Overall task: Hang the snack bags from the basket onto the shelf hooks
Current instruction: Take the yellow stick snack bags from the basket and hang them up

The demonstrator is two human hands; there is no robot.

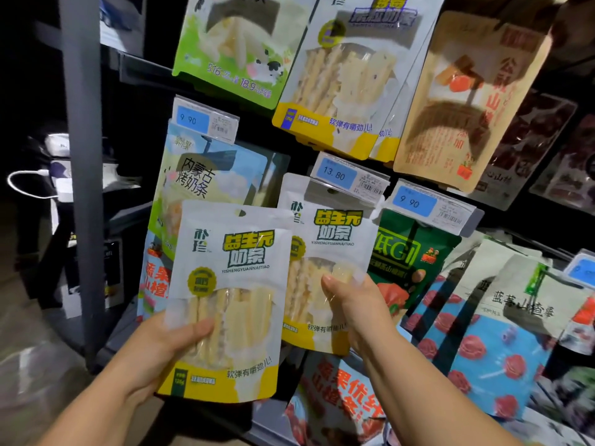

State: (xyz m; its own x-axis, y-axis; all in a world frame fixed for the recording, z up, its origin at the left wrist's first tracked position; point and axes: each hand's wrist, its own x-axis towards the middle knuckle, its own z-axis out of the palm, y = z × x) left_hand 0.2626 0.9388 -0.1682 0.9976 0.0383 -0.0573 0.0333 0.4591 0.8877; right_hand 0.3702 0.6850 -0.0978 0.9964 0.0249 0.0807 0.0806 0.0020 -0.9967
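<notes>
Left hand [161, 346] curled round lower corner of loose snack bag [235, 284], just left of matching hung bag [331, 239], right hand [357, 304] pinching that one's right side; advise steadying it, lifting hang hole [240, 213] toward hook behind 13.80 tag [347, 177]; hook hidden.

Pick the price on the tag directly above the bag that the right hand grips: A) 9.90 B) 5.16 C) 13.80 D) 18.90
C: the blue price tag just above the white-and-yellow bag that the right hand grips reads 13.80.
</notes>
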